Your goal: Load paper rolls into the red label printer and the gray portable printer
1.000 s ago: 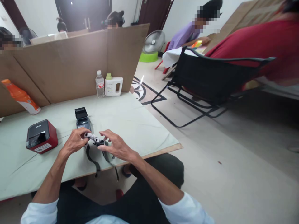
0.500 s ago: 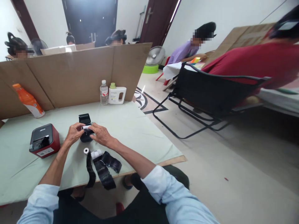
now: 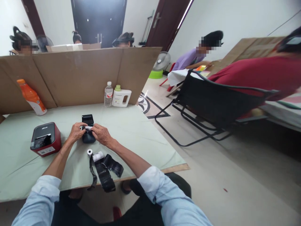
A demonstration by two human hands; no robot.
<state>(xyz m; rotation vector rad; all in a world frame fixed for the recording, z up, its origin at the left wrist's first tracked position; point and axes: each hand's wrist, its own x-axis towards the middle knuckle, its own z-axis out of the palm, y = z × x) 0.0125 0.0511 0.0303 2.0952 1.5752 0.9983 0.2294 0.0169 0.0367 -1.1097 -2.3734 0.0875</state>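
Observation:
A small black printer (image 3: 87,121) with its lid up stands on the pale green table (image 3: 131,125). Both my hands rest on it. My left hand (image 3: 76,132) grips its left side and my right hand (image 3: 100,133) its right side, fingers pinching a small white paper roll (image 3: 87,127) at the printer's open bay. Nearer to me lie a white roll (image 3: 98,155), a small empty core (image 3: 89,152) and a tangle of black ribbon (image 3: 105,171) that hangs over the table's front edge.
A red and black label printer (image 3: 45,139) sits to the left. An orange bottle (image 3: 31,97), a water bottle (image 3: 108,94) and a white jug (image 3: 121,96) stand against the cardboard partition (image 3: 77,75). A black folding chair (image 3: 216,100) and other people are at the right.
My hands put the roll and black ribbon down on the table, then moved forward onto the small black printer. The view tilted up slightly.

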